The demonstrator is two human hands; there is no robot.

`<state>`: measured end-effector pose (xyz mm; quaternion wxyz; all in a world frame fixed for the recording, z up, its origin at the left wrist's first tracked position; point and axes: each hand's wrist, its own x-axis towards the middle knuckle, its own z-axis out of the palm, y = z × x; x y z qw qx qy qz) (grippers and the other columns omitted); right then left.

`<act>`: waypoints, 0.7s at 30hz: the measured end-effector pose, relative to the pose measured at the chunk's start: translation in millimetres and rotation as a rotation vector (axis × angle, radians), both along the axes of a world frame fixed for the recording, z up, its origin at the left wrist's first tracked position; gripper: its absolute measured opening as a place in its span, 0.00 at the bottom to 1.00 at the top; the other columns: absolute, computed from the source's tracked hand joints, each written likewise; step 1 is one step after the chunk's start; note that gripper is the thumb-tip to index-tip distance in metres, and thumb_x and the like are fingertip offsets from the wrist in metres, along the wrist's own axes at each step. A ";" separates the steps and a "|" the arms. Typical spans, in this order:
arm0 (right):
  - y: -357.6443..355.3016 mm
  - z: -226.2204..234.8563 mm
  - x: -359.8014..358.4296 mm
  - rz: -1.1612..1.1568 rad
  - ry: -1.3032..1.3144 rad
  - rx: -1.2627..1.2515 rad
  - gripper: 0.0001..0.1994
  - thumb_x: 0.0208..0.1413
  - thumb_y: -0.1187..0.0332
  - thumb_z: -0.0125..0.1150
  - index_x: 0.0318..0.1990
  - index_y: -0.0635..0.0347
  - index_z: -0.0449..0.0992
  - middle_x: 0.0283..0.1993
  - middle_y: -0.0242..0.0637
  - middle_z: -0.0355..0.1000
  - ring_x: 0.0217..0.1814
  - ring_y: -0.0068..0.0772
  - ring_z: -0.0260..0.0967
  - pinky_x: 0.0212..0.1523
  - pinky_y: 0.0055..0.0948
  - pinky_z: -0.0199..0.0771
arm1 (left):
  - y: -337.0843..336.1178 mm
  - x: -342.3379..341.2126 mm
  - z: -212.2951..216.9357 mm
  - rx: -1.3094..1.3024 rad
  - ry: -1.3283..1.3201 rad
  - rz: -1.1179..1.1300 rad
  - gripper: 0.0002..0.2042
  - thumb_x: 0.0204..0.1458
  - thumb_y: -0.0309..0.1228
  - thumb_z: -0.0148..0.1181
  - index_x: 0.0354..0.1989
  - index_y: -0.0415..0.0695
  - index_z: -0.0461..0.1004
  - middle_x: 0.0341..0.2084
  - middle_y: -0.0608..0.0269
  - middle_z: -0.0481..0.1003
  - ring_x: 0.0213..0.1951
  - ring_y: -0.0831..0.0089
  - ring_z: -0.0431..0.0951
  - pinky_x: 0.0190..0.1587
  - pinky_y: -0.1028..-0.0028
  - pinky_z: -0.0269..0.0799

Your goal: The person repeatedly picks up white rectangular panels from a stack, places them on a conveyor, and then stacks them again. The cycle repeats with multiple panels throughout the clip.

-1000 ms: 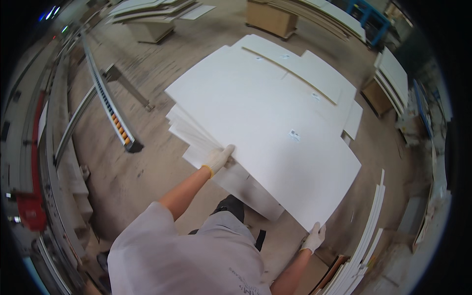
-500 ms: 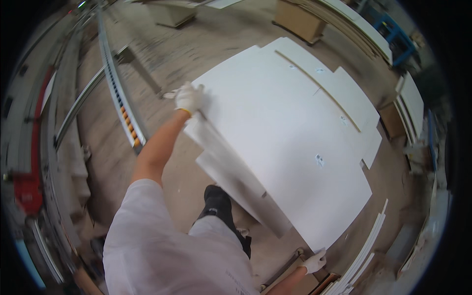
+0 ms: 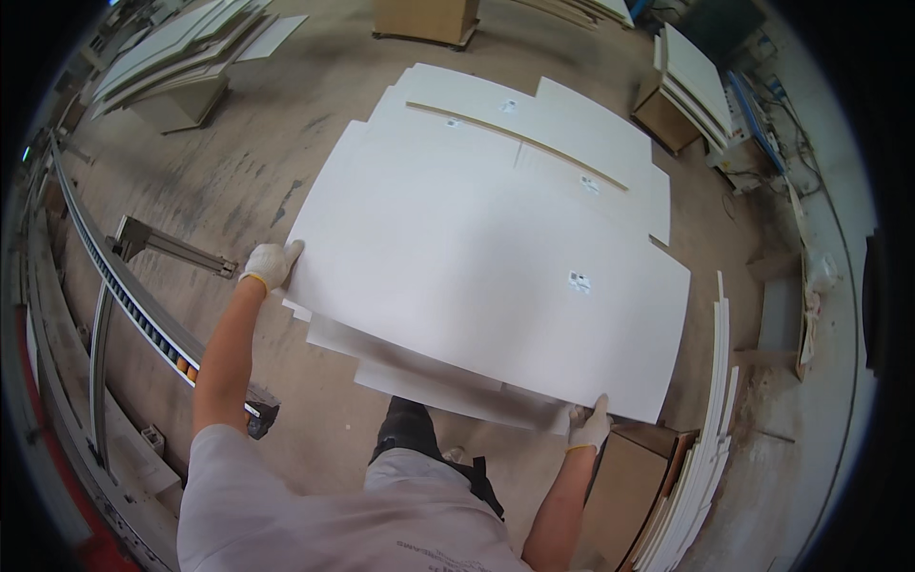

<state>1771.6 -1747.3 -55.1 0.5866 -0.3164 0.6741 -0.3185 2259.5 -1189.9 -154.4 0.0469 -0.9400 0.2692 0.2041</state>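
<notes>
A large white panel [image 3: 410,229] spreads out before me, on top of other white panels [image 3: 419,377] that jut out beneath its near edge. My left hand [image 3: 271,264], in a white glove, grips the panel's left edge with the thumb on top and the fingers hidden beneath. At the near right edge my right hand [image 3: 589,426], also gloved, holds the same panel, thumb on its upper face. Small printed labels [image 3: 579,282] are stuck on the white surfaces. Across the far part lies a narrow brown-edged strip [image 3: 515,139].
A roller conveyor rail [image 3: 124,281] with a metal bracket [image 3: 176,248] runs along my left. Narrow white boards [image 3: 701,458] stand at the right beside a brown box-like stand [image 3: 634,477]. Further panel stacks [image 3: 181,57] sit at the back left, with another [image 3: 691,81] at the back right.
My view has turned to the right, so the panels now lie more squarely ahead. Both hands keep hold of the panel's edges, and the right hand shows more fully.
</notes>
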 end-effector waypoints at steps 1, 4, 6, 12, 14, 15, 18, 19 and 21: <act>-1.2 6.6 -5.3 0.079 -0.033 -0.010 0.14 0.68 0.58 0.68 0.49 0.57 0.74 0.42 0.35 0.76 0.34 0.33 0.72 0.30 0.36 0.71 | 3.9 -4.5 -3.5 0.000 0.019 -0.047 0.16 0.70 0.34 0.44 0.63 0.56 0.70 0.38 0.42 0.83 0.42 0.40 0.85 0.45 0.48 0.80; -0.7 14.5 -10.3 0.124 0.022 0.022 0.17 0.65 0.55 0.71 0.44 0.60 0.76 0.36 0.35 0.75 0.27 0.30 0.70 0.22 0.29 0.69 | 11.1 -22.7 3.6 -0.005 0.066 -0.146 0.15 0.71 0.35 0.43 0.62 0.57 0.70 0.37 0.41 0.83 0.41 0.39 0.85 0.44 0.49 0.80; 2.7 14.5 -10.2 0.216 0.042 -0.009 0.20 0.63 0.53 0.73 0.43 0.63 0.75 0.32 0.35 0.73 0.26 0.28 0.70 0.23 0.28 0.74 | 3.8 -41.3 21.2 0.024 0.110 -0.187 0.13 0.71 0.35 0.44 0.59 0.56 0.69 0.33 0.40 0.82 0.39 0.38 0.84 0.44 0.47 0.79; 17.0 9.7 -16.6 0.263 0.134 -0.104 0.27 0.60 0.47 0.74 0.48 0.65 0.74 0.38 0.39 0.73 0.31 0.31 0.72 0.27 0.33 0.81 | -40.2 -112.0 90.8 -0.088 0.468 0.532 0.30 0.67 0.60 0.46 0.56 0.47 0.82 0.44 0.36 0.83 0.49 0.44 0.85 0.54 0.52 0.77; 29.1 5.3 -23.7 0.336 0.116 -0.106 0.30 0.59 0.45 0.74 0.51 0.65 0.75 0.42 0.40 0.74 0.34 0.33 0.73 0.31 0.36 0.82 | -47.1 -130.6 95.4 -0.062 0.435 0.484 0.38 0.63 0.67 0.46 0.53 0.41 0.84 0.47 0.36 0.83 0.52 0.42 0.83 0.56 0.53 0.76; 37.9 1.0 -25.2 0.387 0.086 -0.091 0.30 0.60 0.45 0.74 0.52 0.65 0.75 0.42 0.40 0.74 0.35 0.33 0.73 0.32 0.38 0.83 | -48.1 -139.0 92.8 -0.025 0.401 0.444 0.42 0.61 0.70 0.47 0.51 0.38 0.84 0.48 0.36 0.83 0.53 0.42 0.83 0.57 0.54 0.75; 80.0 -19.5 -24.9 0.510 -0.010 -0.034 0.29 0.61 0.44 0.72 0.52 0.62 0.75 0.42 0.40 0.74 0.37 0.34 0.73 0.37 0.41 0.83 | -48.6 -159.0 73.7 -0.102 0.296 0.272 0.44 0.62 0.70 0.47 0.51 0.33 0.83 0.46 0.35 0.83 0.52 0.43 0.84 0.57 0.57 0.76; 99.6 -28.0 -22.6 0.548 -0.041 0.010 0.28 0.62 0.44 0.71 0.52 0.62 0.75 0.42 0.39 0.74 0.38 0.34 0.73 0.38 0.42 0.83 | -48.4 -165.4 66.6 -0.068 0.213 0.245 0.44 0.61 0.70 0.48 0.50 0.32 0.84 0.45 0.36 0.84 0.51 0.44 0.85 0.57 0.58 0.77; 133.2 -39.4 -16.0 0.685 -0.024 0.078 0.27 0.63 0.45 0.70 0.55 0.59 0.76 0.43 0.41 0.74 0.39 0.35 0.75 0.38 0.41 0.83 | -51.7 -180.1 55.2 -0.268 0.197 0.483 0.45 0.60 0.72 0.49 0.50 0.33 0.84 0.47 0.37 0.84 0.54 0.44 0.83 0.58 0.57 0.77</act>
